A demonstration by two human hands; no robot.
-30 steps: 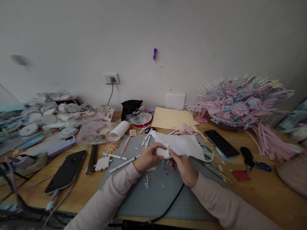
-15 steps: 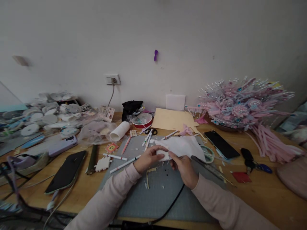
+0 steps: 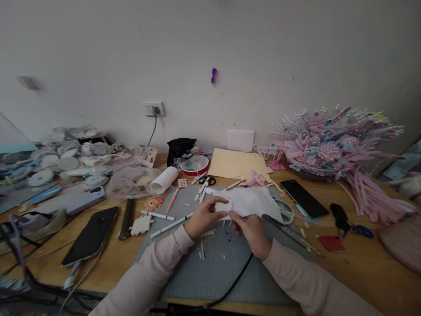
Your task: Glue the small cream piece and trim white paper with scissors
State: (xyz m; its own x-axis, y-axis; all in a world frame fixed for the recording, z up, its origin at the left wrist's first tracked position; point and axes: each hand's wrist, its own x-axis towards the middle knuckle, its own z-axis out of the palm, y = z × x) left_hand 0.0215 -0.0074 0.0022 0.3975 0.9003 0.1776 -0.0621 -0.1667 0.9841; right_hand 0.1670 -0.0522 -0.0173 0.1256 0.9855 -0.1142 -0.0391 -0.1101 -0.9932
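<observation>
Left hand (image 3: 204, 217) and right hand (image 3: 252, 230) close together, in narrow pinches on 1 small white piece (image 3: 223, 206)

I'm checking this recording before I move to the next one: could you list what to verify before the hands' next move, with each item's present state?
1. Left hand holding the small white piece: ok, pinched above the mat.
2. Right hand gripping the piece too: cannot tell; it is at the piece's near right edge, but its grip is partly hidden.
3. Grey mat free of scraps: not ok; pale scraps lie below the hands.
4. Black cable off the mat: not ok; it runs across the near part.
5. White markers put away: not ok; several lie loose.
</observation>
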